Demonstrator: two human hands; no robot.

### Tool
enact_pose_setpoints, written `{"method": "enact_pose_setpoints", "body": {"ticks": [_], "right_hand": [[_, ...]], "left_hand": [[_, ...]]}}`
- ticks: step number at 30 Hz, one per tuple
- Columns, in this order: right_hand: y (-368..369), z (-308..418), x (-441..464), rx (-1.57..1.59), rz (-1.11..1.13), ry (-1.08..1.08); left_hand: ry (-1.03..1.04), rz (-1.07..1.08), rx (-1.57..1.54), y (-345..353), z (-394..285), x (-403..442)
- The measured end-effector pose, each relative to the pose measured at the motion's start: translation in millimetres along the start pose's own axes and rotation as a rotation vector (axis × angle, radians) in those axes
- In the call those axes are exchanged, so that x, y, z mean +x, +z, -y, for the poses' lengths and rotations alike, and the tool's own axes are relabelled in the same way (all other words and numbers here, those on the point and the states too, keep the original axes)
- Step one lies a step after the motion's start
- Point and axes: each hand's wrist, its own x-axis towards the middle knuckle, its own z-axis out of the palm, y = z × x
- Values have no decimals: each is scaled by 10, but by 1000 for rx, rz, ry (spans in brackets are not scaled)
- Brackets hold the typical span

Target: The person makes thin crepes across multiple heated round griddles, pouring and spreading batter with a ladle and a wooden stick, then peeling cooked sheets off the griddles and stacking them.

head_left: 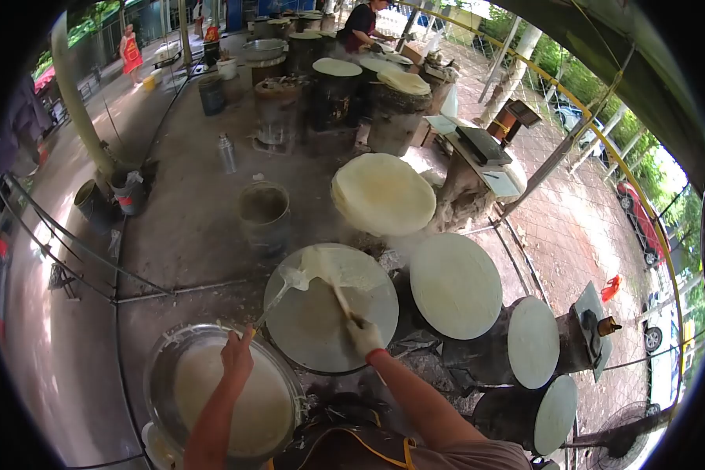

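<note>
My left hand (236,356) is closed round the handle of a ladle (292,277), whose bowl is over the left part of a round griddle (313,333). White batter (345,262) lies wet and uneven across the griddle's far side. My right hand (364,337), in a pale glove with a red band at the wrist, grips the wooden handle of a batter spreader (340,299); its far end reaches the batter. Beneath my left forearm stands a wide metal basin (158,366) holding pale batter (235,399).
A stack of thin round pancakes (384,194) stands beyond the griddle. More round griddles (456,286) curve along my right. A metal bucket (263,207) stands ahead. Farther off, a person (360,30) works at other griddles, and another person (131,55) stands at left.
</note>
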Motion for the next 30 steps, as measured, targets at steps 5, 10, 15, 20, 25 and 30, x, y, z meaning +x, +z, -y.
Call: {"method": "enact_pose_setpoints", "body": {"ticks": [5, 10, 15, 20, 25, 30], "right_hand": [[-378, 83, 45, 324, 313, 178], [-234, -51, 368, 272, 292, 31], [-417, -198, 496, 319, 656, 59], [-622, -334, 1086, 132, 330, -34], [-708, -44, 922, 30, 954, 117], [-798, -92, 1283, 302, 665, 17]], "left_hand": [[-115, 7, -7, -89, -1, -303], [-162, -128, -241, 27, -44, -560], [-116, -431, -632, 143, -354, -632], [-616, -335, -1011, -3, -651, -764], [-833, -359, -1151, -52, -967, -915], [-972, -458, -1203, 46, -1103, -1369]]}}
